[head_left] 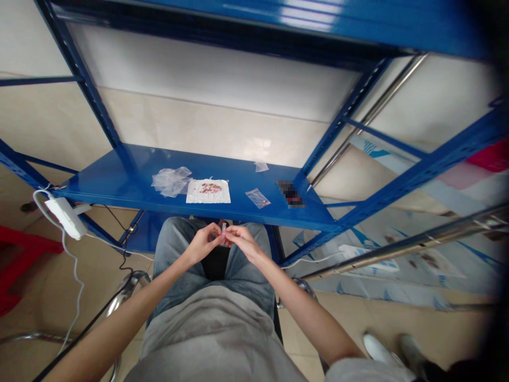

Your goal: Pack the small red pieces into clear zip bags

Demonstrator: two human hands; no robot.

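My left hand (203, 241) and my right hand (243, 240) meet over my lap, just below the front edge of a blue metal shelf (119, 180). Both pinch a small clear plastic bag (224, 228) between fingertips; what is inside it is too small to see. On the shelf lie a white sheet with small red and brown pieces (208, 191), a pile of empty clear bags (172, 180) to its left, and a small filled clear bag (258, 198) to its right.
Another clear bag (261, 166) lies at the shelf's back. A dark small object (291, 193) sits near the right end. A white power strip (66, 216) hangs at left, cables trailing. Blue rack uprights, chrome bars and another person's shoes (393, 350) lie to the right.
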